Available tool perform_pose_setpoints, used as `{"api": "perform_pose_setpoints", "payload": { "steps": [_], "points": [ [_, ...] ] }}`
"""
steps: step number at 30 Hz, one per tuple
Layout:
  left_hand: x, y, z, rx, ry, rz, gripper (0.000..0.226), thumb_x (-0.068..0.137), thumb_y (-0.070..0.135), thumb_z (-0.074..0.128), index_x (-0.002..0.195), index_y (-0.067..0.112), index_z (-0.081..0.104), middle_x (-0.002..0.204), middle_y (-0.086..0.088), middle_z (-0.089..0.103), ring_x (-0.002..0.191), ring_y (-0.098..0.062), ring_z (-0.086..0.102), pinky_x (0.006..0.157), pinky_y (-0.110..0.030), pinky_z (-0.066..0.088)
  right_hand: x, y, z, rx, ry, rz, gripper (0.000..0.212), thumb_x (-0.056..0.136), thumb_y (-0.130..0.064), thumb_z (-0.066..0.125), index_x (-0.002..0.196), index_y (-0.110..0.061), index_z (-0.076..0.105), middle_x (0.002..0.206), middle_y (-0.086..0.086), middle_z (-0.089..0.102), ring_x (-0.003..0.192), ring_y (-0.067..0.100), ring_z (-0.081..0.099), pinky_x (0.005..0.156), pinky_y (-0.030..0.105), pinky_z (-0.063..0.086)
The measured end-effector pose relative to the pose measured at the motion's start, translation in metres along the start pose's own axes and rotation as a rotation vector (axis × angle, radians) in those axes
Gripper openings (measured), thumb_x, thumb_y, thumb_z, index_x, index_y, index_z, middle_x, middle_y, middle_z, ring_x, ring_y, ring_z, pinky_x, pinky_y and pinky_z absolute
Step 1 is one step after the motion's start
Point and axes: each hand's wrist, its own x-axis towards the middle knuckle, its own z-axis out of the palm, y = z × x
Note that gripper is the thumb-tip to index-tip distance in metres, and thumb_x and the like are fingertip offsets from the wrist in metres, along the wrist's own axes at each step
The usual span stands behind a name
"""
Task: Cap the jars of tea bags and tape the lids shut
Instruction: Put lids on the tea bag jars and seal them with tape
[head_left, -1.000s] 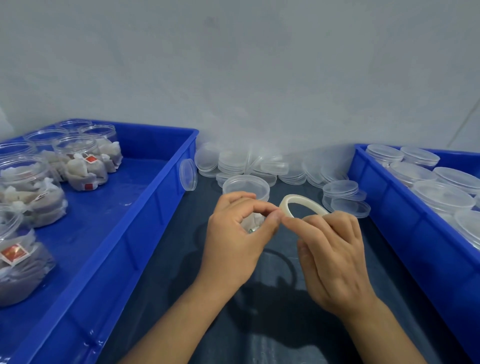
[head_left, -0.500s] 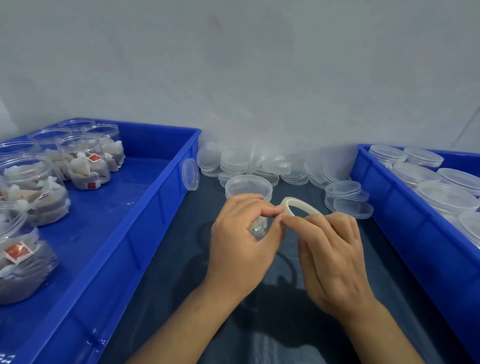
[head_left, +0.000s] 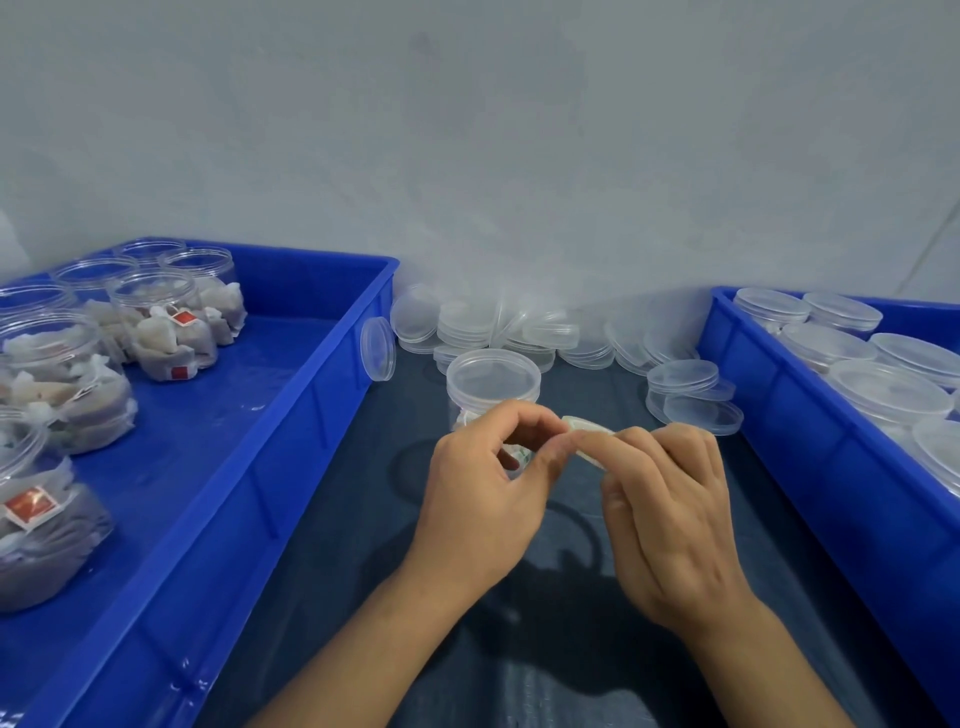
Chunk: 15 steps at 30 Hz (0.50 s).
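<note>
Tape roll (head_left: 587, 427) now tipped flatter, edge-on; right hand (head_left: 670, 519) grips it, left hand (head_left: 488, 499) pinches its end, near capped jar (head_left: 492, 384).

You have bare dark mat (head_left: 332, 545) between the blue crates (head_left: 249, 467); loose lids (head_left: 519, 332) and a capped jar (head_left: 492, 382) block the far end.

Tape roll (head_left: 587, 427) mostly hidden (behind fingers (head_left: 597, 447)); jar (head_left: 491, 382) base too.
</note>
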Motion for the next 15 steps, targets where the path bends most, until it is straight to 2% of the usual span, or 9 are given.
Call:
{"api": "perform_pose_setpoints", "payload": {
  "steps": [7, 10, 12, 15],
  "points": [
    [0.0026, -0.0059, 0.0005, -0.048, -0.073, -0.045, 0.013, 0.100, 0.030, 0.074, 0.090, 0.033, 0.066, 0.082, 0.016, 0.069, 0.072, -0.004, 0.061, 0.066, -0.018, 0.046, -0.0028, 0.0011, 0.0030, 0.107, 0.033, 0.055, 0.048, 0.096, -0.004, 0.043, 0.137, -0.026, 0.053, 0.091, -0.014, 0.051, 0.084, 0.019, 0.042, 0.082, 0.037, 0.035],
    [0.0023, -0.0051, 0.0015, -0.080, -0.045, -0.021, 0.008, 0.097, 0.042, 0.072, 0.098, 0.035, 0.069, 0.090, 0.010, 0.072, 0.085, -0.014, 0.070, 0.069, -0.025, 0.052, -0.0040, 0.0006, 0.0061, 0.227, 0.059, 0.126, 0.046, 0.098, -0.008, 0.043, 0.138, -0.029, 0.054, 0.092, -0.017, 0.050, 0.087, 0.017, 0.043, 0.080, 0.038, 0.037],
    [0.0014, -0.0057, 0.0021, -0.093, -0.021, 0.007, 0.010, 0.097, 0.043, 0.073, 0.105, 0.036, 0.073, 0.094, 0.008, 0.074, 0.092, -0.022, 0.071, 0.074, -0.033, 0.057, -0.0045, -0.0008, 0.0077, 0.305, 0.087, 0.171, 0.048, 0.099, -0.009, 0.044, 0.138, -0.035, 0.053, 0.096, -0.017, 0.052, 0.089, 0.018, 0.045, 0.079, 0.037, 0.037],
    [0.0017, -0.0079, 0.0022, -0.079, 0.022, 0.058, 0.008, 0.096, 0.036, 0.076, 0.103, 0.033, 0.079, 0.096, 0.008, 0.074, 0.087, -0.024, 0.071, 0.073, -0.038, 0.058, -0.0041, -0.0021, 0.0075, 0.345, 0.099, 0.210, 0.048, 0.101, -0.012, 0.044, 0.140, -0.039, 0.051, 0.103, -0.017, 0.054, 0.090, 0.017, 0.047, 0.079, 0.034, 0.037]
  ]
}}
